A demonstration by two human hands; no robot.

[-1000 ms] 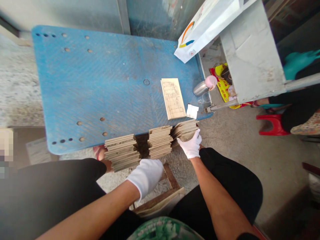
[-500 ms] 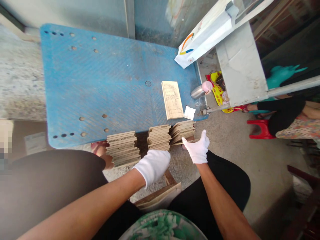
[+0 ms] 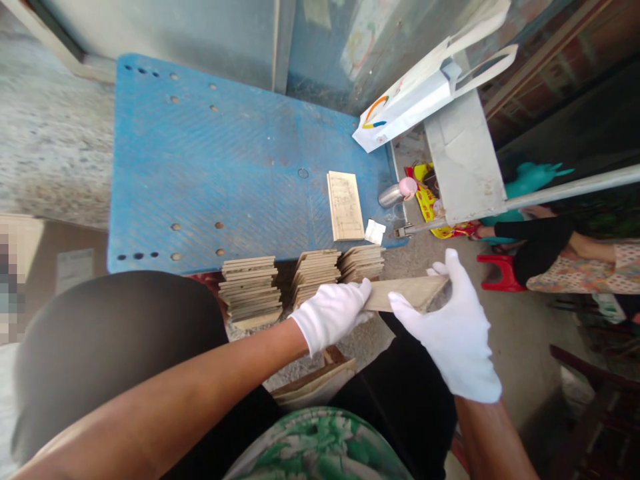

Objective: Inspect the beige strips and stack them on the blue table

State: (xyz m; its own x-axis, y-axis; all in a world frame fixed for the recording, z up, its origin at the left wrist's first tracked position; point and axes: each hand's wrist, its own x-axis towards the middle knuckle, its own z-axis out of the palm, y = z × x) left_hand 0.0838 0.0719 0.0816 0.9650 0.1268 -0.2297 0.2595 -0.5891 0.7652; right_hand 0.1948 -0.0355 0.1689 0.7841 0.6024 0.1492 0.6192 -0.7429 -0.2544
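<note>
A thin wooden board [image 3: 403, 291] is held level above my lap between both hands. My left hand [image 3: 331, 315], in a white glove, grips its left end with the fingers closed over it. At the other end, my white-gloved right hand [image 3: 453, 330] has its thumb on the near side and its fingers around the far corner. Behind the hands, along the table's near edge, are three stacks of similar boards: a left stack [image 3: 250, 290], a middle stack [image 3: 315, 270] and a right stack [image 3: 361, 262].
On the blue plastic table [image 3: 225, 180] lie more boards [image 3: 345, 207] and a crumpled white paper [image 3: 375, 231]. A steel flask [image 3: 390, 195] and a white bag [image 3: 405, 107] stand at its right end. Someone sits on a red stool [image 3: 500, 273] at right.
A board has been lifted from the right-hand stack area towards me and now spans both hands. My left hand has moved right onto it. The view has shifted slightly.
</note>
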